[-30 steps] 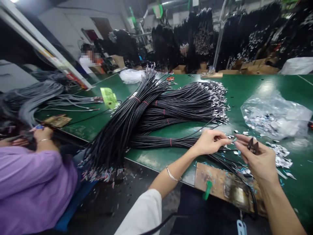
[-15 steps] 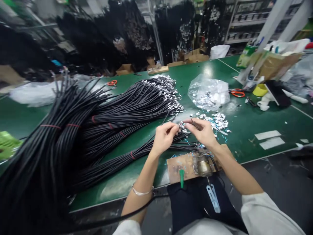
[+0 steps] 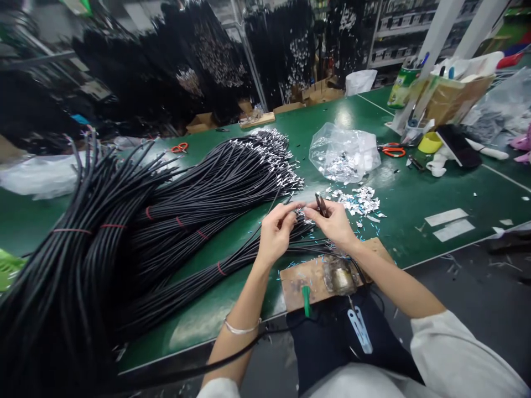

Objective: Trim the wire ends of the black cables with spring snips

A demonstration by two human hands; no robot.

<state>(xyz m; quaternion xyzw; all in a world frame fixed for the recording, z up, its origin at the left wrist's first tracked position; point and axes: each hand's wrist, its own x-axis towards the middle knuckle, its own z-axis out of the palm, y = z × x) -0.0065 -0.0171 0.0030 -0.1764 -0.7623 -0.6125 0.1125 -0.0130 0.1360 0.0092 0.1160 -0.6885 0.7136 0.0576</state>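
My left hand [image 3: 276, 232] is closed in a pinch on the end of a black cable [image 3: 249, 243] above the green table [image 3: 415, 193]. My right hand [image 3: 332, 224] meets it fingertip to fingertip, closed on a small dark tool [image 3: 320, 203] that sticks up between its fingers. Bundles of black cables [image 3: 186, 221] tied with red bands lie to the left, their silver-tipped ends [image 3: 282, 160] pointing right. Loose silver scraps [image 3: 359, 200] lie just beyond my right hand. A worn wooden board [image 3: 315, 279] sits at the table edge under my wrists.
A clear plastic bag [image 3: 344, 157] of silver bits lies behind the scraps. Orange scissors [image 3: 392, 149], a yellow cup [image 3: 429, 143] and a cardboard box [image 3: 452, 94] of supplies stand at the right. Another pair of scissors [image 3: 179, 147] lies far left. Racks of hanging black cables [image 3: 207, 66] fill the back.
The view swung right, away from the person in purple. My hands came together at the cable end and the dark tool now stands more upright in my right hand.
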